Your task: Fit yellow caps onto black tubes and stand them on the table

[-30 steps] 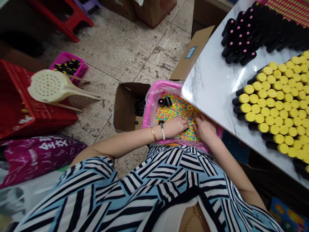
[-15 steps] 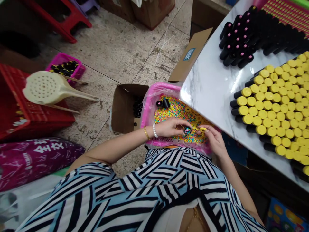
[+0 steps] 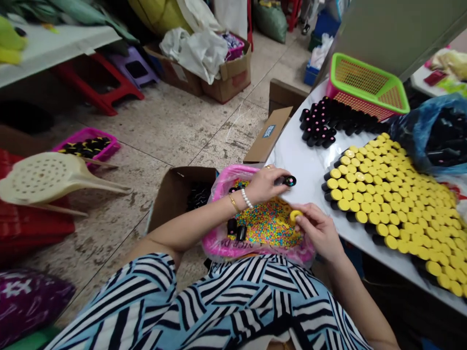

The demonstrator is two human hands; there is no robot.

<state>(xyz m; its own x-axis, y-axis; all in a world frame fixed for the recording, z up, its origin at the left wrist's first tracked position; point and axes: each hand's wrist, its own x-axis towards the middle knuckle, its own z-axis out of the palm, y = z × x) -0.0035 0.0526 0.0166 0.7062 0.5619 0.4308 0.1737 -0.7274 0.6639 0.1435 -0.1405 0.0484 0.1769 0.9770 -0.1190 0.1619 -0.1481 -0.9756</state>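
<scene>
Head-camera view of two hands held apart above a pink plastic-lined tub [image 3: 215, 233] of small multicoloured beads [image 3: 268, 226]. The left hand [image 3: 266, 184] pinches a short black tube [image 3: 286, 181], whose long axis runs almost level across the view; its colour-speckled end points to the right, away from the palm and out over the tub's far edge. The right hand [image 3: 317, 231] lies lower in the view and pinches a yellow cap [image 3: 295, 216], which sits below the tube's speckled end, near it but not touching. The right hand is the nearer of the two to the cap's matching rows on the table. Two loose black tubes [image 3: 236, 229] rest on the beads. The white marble-topped table [image 3: 302, 170] bears rows of yellow-capped black tubes [image 3: 386, 194], a block of pink-tipped black tubes [image 3: 317, 121] and a green-rimmed pink basket [image 3: 367, 87]. To the left, an open cardboard box [image 3: 178, 194] stands on the speckled tile floor [image 3: 164, 126], with a red plastic stool [image 3: 98, 92] farther off.
</scene>
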